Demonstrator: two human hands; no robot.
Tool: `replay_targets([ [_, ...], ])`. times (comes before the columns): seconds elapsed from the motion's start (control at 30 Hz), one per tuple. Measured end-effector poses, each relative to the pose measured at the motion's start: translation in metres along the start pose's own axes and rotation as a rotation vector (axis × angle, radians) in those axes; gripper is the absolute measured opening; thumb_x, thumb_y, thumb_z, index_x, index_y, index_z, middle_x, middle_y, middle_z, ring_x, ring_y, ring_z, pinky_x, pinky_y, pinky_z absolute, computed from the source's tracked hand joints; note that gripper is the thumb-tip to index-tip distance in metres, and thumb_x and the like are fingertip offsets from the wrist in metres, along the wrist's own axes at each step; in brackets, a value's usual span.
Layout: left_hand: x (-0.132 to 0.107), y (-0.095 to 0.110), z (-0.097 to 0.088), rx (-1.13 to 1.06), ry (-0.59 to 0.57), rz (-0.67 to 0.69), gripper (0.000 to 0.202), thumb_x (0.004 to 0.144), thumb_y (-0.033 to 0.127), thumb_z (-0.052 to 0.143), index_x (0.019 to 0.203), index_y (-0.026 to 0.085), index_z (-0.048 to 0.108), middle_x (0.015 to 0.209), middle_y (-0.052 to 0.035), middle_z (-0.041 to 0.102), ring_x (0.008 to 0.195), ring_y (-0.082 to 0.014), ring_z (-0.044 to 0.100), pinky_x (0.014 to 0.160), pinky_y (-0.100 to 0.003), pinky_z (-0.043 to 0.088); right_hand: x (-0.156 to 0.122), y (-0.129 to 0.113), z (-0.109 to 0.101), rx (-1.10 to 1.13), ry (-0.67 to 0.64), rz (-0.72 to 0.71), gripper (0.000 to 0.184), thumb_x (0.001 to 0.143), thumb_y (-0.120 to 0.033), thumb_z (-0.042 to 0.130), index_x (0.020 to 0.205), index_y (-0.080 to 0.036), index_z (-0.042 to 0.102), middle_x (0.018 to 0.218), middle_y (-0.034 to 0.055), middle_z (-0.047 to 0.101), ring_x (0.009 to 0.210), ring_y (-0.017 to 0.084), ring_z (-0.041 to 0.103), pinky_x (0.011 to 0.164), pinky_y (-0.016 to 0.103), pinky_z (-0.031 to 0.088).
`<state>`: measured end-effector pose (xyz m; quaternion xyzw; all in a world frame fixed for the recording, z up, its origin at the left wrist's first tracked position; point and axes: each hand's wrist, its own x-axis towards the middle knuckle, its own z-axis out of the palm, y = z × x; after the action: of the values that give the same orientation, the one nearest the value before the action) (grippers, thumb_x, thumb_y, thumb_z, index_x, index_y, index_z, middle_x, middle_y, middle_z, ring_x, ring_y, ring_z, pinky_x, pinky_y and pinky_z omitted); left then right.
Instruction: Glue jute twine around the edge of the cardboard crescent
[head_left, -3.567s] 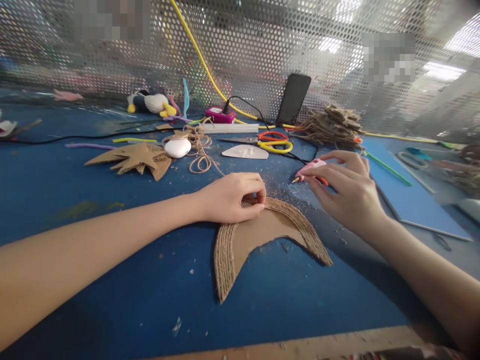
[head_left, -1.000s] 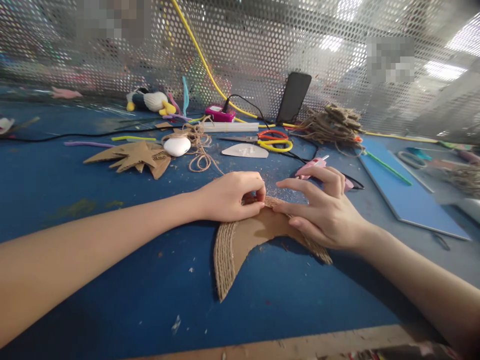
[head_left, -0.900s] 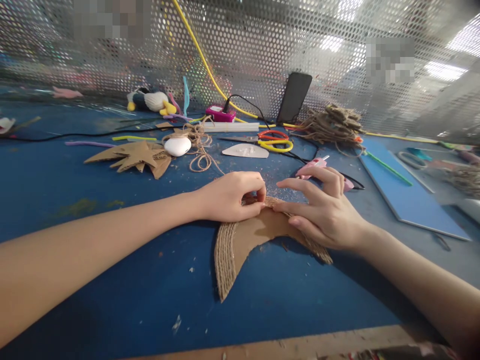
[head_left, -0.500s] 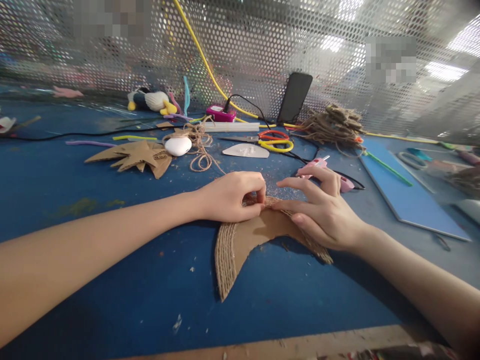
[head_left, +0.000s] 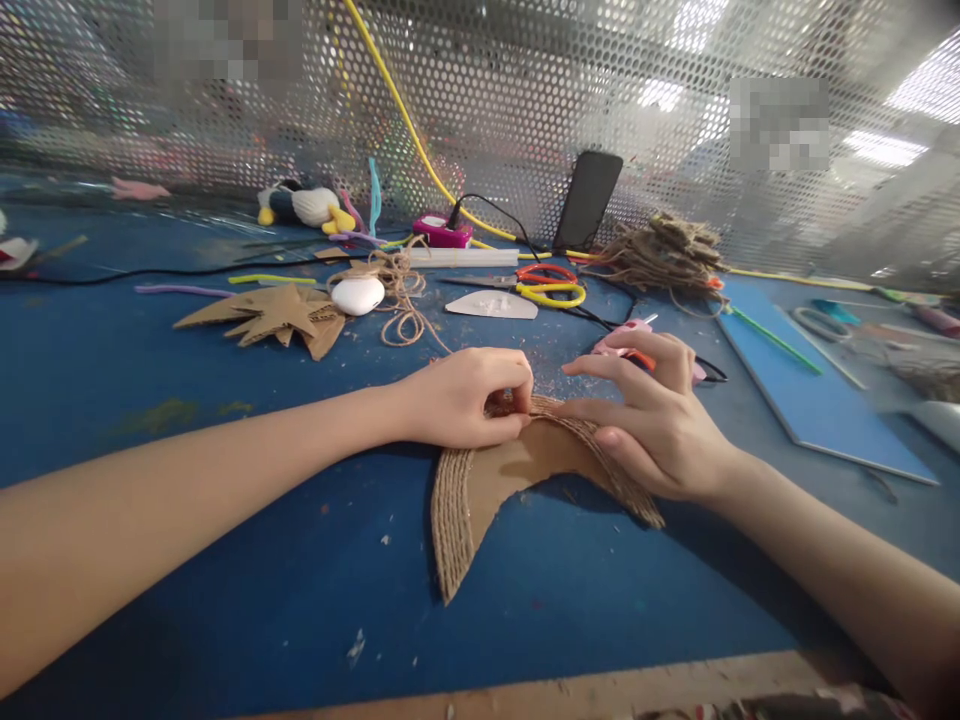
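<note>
A crescent of cardboard point(head_left: 502, 480) lies flat near the middle of the blue counter point(head_left: 262, 590), its horns pointing to the near side, with rows of brown twine point(head_left: 454, 520) following its outer curve. The left hand point(head_left: 472, 395) rests over the top of the arch, thumb and forefinger pinched together on the twine at the inner edge of those rows. The right hand point(head_left: 664, 425) grasps nothing; its fingers are spread, the middle ones reaching to the rows on the right part of the curve.

Just beyond the right hand, and partly hidden by it, sits a pink glue gun point(head_left: 622, 335). A loose tangle of twine point(head_left: 405, 300) lies to the far left of the crescent, a strand running from it toward the left hand. Beside the tangle are a white rounded object point(head_left: 358, 295) and jagged cardboard pieces point(head_left: 277, 315). Scissors point(head_left: 551, 293) with red and yellow handles lie on the far side, next to a pale oval piece point(head_left: 491, 306). Farther back, a dark phone point(head_left: 589, 200) leans against a perforated metal panel point(head_left: 495, 110). A blue board point(head_left: 832, 390) lies at the right.
</note>
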<state>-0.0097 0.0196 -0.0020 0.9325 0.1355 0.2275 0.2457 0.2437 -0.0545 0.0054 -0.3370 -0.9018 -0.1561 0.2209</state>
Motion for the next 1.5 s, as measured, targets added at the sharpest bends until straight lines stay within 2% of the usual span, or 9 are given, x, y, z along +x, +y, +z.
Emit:
replay_targets([
  [0.27, 0.0002, -0.0007, 0.0003, -0.017, -0.002, -0.018, 0.003, 0.082, 0.015, 0.058, 0.08, 0.016, 0.061, 0.088, -0.003, 0.061, 0.073, -0.0122, 0.055, 0.067, -0.024, 0.044, -0.0007, 0.0023, -0.0008, -0.011, 0.0, -0.07, 0.032, 0.099, -0.037, 0.045, 0.105, -0.03, 0.075, 0.127, 0.0051, 0.065, 0.123, 0.034, 0.046, 0.104, 0.06, 0.034],
  [0.43, 0.0002, -0.0014, 0.0005, -0.022, -0.009, -0.026, 0.003, 0.082, 0.015, 0.059, 0.079, 0.016, 0.059, 0.086, -0.0022, 0.061, 0.071, -0.0114, 0.054, 0.066, -0.023, 0.043, -0.0012, 0.0039, -0.0039, 0.013, 0.027, -0.091, 0.035, 0.101, -0.036, 0.042, 0.108, -0.028, 0.075, 0.127, 0.0052, 0.065, 0.124, 0.035, 0.046, 0.104, 0.061, 0.033],
  [0.63, 0.0005, -0.0002, 0.0003, -0.014, -0.006, -0.027, 0.004, 0.083, 0.015, 0.058, 0.079, 0.016, 0.058, 0.083, -0.0014, 0.06, 0.072, -0.0112, 0.054, 0.066, -0.023, 0.043, -0.0014, 0.0064, -0.0035, 0.086, 0.04, -0.097, 0.042, 0.103, -0.037, 0.036, 0.095, -0.024, 0.076, 0.122, 0.0063, 0.065, 0.122, 0.034, 0.046, 0.105, 0.062, 0.032],
  [0.77, 0.0006, 0.0009, 0.0, -0.012, -0.01, -0.034, 0.004, 0.084, 0.016, 0.057, 0.081, 0.015, 0.06, 0.084, -0.0016, 0.06, 0.073, -0.0112, 0.055, 0.067, -0.023, 0.044, -0.0007, 0.0062, -0.0025, 0.07, -0.015, -0.106, 0.042, 0.103, -0.038, 0.038, 0.095, -0.024, 0.076, 0.121, 0.0073, 0.066, 0.125, 0.034, 0.044, 0.106, 0.058, 0.033],
  [0.93, 0.0007, 0.0009, 0.0, -0.009, -0.015, -0.037, 0.005, 0.083, 0.014, 0.057, 0.082, 0.015, 0.061, 0.085, -0.0021, 0.061, 0.073, -0.0114, 0.055, 0.068, -0.023, 0.044, -0.0013, 0.0061, -0.0025, 0.099, 0.034, -0.084, 0.049, 0.104, -0.04, 0.032, 0.095, -0.025, 0.077, 0.119, 0.0078, 0.066, 0.124, 0.033, 0.046, 0.105, 0.059, 0.033],
  [1.13, 0.001, 0.0014, 0.0001, 0.004, -0.017, -0.029, 0.007, 0.085, 0.015, 0.055, 0.085, 0.015, 0.062, 0.088, -0.003, 0.06, 0.073, -0.0111, 0.054, 0.068, -0.023, 0.044, -0.0005, 0.0063, -0.0029, 0.069, -0.007, -0.121, 0.043, 0.103, -0.04, 0.037, 0.097, -0.025, 0.077, 0.118, 0.0079, 0.067, 0.125, 0.033, 0.044, 0.103, 0.056, 0.036],
  [1.27, 0.001, 0.0011, 0.0001, 0.009, -0.02, -0.038, 0.007, 0.085, 0.014, 0.055, 0.085, 0.015, 0.061, 0.089, -0.0029, 0.06, 0.072, -0.0109, 0.054, 0.068, -0.023, 0.044, -0.0014, 0.0066, -0.0017, 0.093, 0.023, -0.106, 0.046, 0.104, -0.039, 0.034, 0.097, -0.024, 0.077, 0.118, 0.0089, 0.067, 0.124, 0.034, 0.045, 0.103, 0.059, 0.035],
  [1.4, 0.0008, -0.0008, 0.0004, 0.019, -0.017, -0.028, 0.012, 0.086, 0.012, 0.055, 0.094, 0.015, 0.063, 0.093, -0.0027, 0.063, 0.076, -0.0115, 0.057, 0.07, -0.023, 0.044, -0.0007, 0.0067, -0.0004, 0.104, 0.013, -0.114, 0.04, 0.102, -0.037, 0.04, 0.097, -0.023, 0.077, 0.117, 0.0094, 0.068, 0.124, 0.034, 0.044, 0.102, 0.056, 0.037],
  [1.5, 0.0006, -0.0015, 0.0001, 0.044, -0.042, 0.015, 0.02, 0.088, 0.01, 0.052, 0.099, 0.017, 0.067, 0.101, -0.0039, 0.064, 0.085, -0.0133, 0.061, 0.077, -0.024, 0.047, 0.0005, 0.0067, -0.0003, 0.117, 0.004, -0.121, 0.04, 0.102, -0.037, 0.041, 0.097, -0.021, 0.076, 0.117, 0.0106, 0.067, 0.123, 0.033, 0.043, 0.102, 0.055, 0.037],
])
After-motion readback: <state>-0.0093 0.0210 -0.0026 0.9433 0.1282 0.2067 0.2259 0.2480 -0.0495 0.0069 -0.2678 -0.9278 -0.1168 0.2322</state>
